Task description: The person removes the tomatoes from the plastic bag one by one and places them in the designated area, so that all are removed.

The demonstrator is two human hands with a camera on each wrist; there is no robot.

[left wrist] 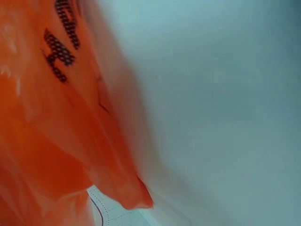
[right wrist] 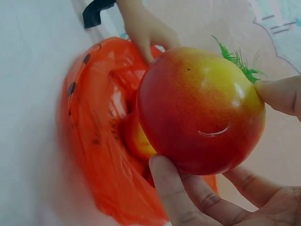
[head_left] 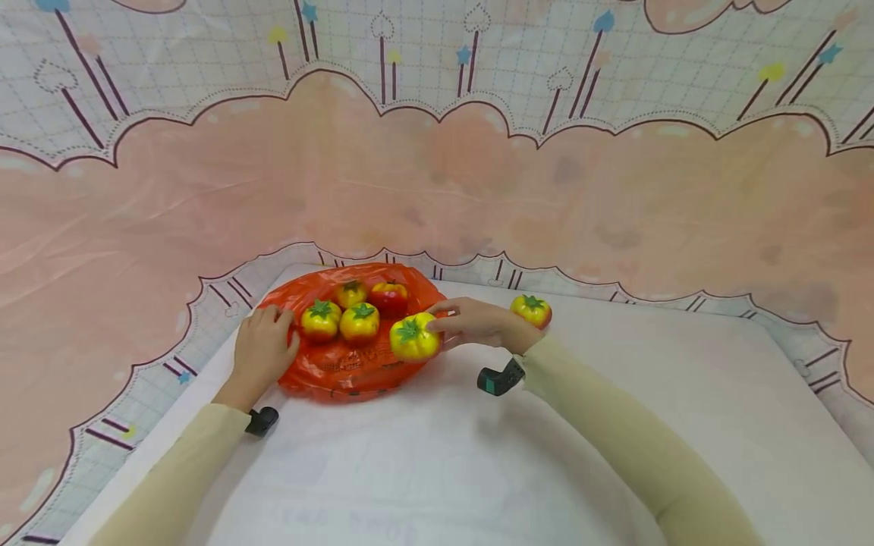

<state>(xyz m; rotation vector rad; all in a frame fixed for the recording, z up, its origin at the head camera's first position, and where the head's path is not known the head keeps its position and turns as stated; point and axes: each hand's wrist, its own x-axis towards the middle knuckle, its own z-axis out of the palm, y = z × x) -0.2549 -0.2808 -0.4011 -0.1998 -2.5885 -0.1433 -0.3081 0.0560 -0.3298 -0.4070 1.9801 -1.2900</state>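
My right hand [head_left: 471,320] holds a yellow-and-red tomato [head_left: 414,337] with a green leafy top, pinched between thumb and fingers over the right side of an orange-red plastic bag [head_left: 348,375]. The right wrist view shows this tomato [right wrist: 202,113] close up, mostly red below, with a small pale scar. At the bag's left edge, my left hand [head_left: 262,345] grips the plastic with bent fingers. Several other tomatoes [head_left: 359,323] lie in the bag's spread mouth. Only the bag [left wrist: 61,132] and the white surface show in the left wrist view.
One more tomato [head_left: 531,309] sits on the white tabletop [head_left: 382,470], just behind my right wrist. A patterned pink-and-white cloth [head_left: 478,189] rises behind the table. Dark wrist cameras [head_left: 501,378] stick out below both wrists.
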